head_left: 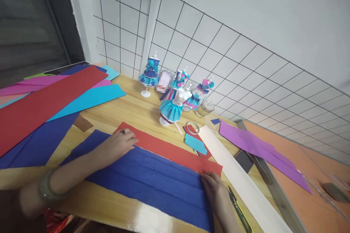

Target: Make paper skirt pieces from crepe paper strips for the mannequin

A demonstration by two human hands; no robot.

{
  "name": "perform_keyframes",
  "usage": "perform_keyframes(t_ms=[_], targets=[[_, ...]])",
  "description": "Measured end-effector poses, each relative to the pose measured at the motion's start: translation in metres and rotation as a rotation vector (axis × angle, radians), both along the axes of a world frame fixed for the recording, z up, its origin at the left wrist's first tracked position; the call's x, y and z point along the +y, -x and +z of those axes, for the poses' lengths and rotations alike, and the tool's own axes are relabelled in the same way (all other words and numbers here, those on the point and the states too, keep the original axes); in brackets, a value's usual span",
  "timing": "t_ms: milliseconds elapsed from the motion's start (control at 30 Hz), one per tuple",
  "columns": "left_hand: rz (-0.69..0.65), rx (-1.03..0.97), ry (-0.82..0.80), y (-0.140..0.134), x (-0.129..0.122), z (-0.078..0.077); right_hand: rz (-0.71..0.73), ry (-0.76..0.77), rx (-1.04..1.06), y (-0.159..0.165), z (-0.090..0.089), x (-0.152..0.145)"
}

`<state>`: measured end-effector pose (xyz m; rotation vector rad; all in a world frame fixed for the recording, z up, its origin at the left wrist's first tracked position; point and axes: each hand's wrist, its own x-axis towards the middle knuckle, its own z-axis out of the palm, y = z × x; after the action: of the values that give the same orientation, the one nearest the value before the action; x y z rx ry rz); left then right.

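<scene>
A wide blue crepe paper sheet (153, 180) with lengthwise crease lines lies across the wooden table in front of me. Along its far edge runs a red paper strip (166, 149). My left hand (120, 147) rests flat over the left part of the strip and the sheet's edge, fingers stretched toward the right. At the right end, my right hand (216, 191) has its fingers closed at the corner where sheet and strip meet. Beside that hand lies a dark cutting tool, perhaps scissors (237, 205), partly hidden.
Small dress forms in paper outfits, including one in a turquoise skirt (171, 111), stand behind the strip. Coloured paper sheets (51, 105) pile up at left. Tape roll (193, 127), glass jar (204, 109), white strip (235, 171), phone (244, 161) and purple paper (259, 151) lie right.
</scene>
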<state>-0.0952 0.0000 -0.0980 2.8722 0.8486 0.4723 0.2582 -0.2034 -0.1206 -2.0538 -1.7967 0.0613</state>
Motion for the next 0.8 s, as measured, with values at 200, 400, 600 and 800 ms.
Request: perform_keyframes(t_ms=[200, 400, 600, 800], targets=[[-0.131, 0.064, 0.003, -0.052, -0.021, -0.009, 0.014, -0.016, -0.029, -0.002, -0.005, -0.001], [-0.147, 0.102, 0.012, -0.079, -0.026, -0.023, -0.006, -0.058, 0.012, -0.001, -0.001, 0.002], [-0.133, 0.061, 0.092, -0.080, -0.022, -0.014, -0.037, -0.058, 0.039, 0.000, 0.004, 0.004], [-0.086, 0.018, 0.304, -0.059, -0.001, 0.000, -0.024, -0.104, 0.035, -0.015, 0.003, 0.014]])
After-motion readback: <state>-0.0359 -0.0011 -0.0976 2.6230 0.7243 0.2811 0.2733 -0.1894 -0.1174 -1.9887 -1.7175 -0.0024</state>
